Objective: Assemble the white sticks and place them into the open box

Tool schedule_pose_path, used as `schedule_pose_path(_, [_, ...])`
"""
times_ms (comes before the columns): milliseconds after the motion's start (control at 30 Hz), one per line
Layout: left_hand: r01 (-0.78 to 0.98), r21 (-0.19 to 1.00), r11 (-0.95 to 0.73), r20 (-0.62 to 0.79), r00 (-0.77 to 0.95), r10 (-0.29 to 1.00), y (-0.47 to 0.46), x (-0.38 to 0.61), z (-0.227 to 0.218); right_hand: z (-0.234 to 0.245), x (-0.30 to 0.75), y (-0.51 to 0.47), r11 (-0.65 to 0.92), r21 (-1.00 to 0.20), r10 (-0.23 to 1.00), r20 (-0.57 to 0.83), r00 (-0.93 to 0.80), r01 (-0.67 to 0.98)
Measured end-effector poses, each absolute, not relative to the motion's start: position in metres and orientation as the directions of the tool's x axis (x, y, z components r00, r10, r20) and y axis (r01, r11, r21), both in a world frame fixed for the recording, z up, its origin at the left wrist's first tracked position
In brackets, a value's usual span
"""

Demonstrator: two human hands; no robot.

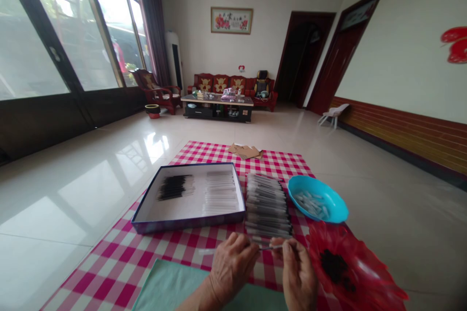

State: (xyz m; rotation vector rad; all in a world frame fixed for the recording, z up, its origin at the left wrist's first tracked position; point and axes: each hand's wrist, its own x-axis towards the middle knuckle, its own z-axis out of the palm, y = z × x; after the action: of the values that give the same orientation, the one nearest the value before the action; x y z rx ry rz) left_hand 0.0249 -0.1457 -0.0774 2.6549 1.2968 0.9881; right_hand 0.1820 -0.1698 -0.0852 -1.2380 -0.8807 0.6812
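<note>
My left hand and my right hand sit close together at the bottom of the view, both pinching a thin metal-tipped stick. A clear slender tube pokes out to the left of my left hand. Just above my hands lies a stack of thin sleeved sticks. To its left, an open blue-rimmed box holds rows of black-tipped sticks and clear sleeves. A turquoise bowl of small clear caps stands beyond my right hand. A red flower-shaped dish with dark bits lies beside that hand.
All this rests on a pink-and-white checked cloth on a glossy tiled floor, with a pale green mat at my lap. Flattened cardboard lies at the cloth's far edge. A coffee table and red sofa stand far off.
</note>
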Motion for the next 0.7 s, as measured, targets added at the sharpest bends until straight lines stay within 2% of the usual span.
schedule_pose_path(167, [0.729,0.198,-0.655,0.453,0.525,0.721,-0.149,0.021,-0.072,-0.091,0.179,-0.17,0.115,-0.993,0.888,0.1,0.449,-0.006])
schedule_pose_path(300, [0.79,0.132,-0.599,0.383,0.517,0.766,-0.137,-0.004,-0.043,-0.093,0.169,-0.171,0.027,-1.0,0.916,0.024,0.401,-0.003])
schedule_pose_path(433, [0.904,0.039,-0.426,0.26,0.403,0.877,-0.094,-0.055,-0.004,-0.094,0.153,-0.173,0.023,-1.0,0.916,0.028,0.4,0.017])
schedule_pose_path(500, [0.958,-0.034,-0.285,0.096,0.287,0.953,-0.067,-0.084,0.005,-0.095,0.148,-0.173,0.008,-1.0,0.911,0.002,0.412,-0.014])
schedule_pose_path(700, [0.982,-0.092,-0.162,-0.087,0.154,0.984,-0.025,-0.14,-0.01,-0.096,0.144,-0.172,-0.005,-1.0,0.918,-0.015,0.396,-0.027])
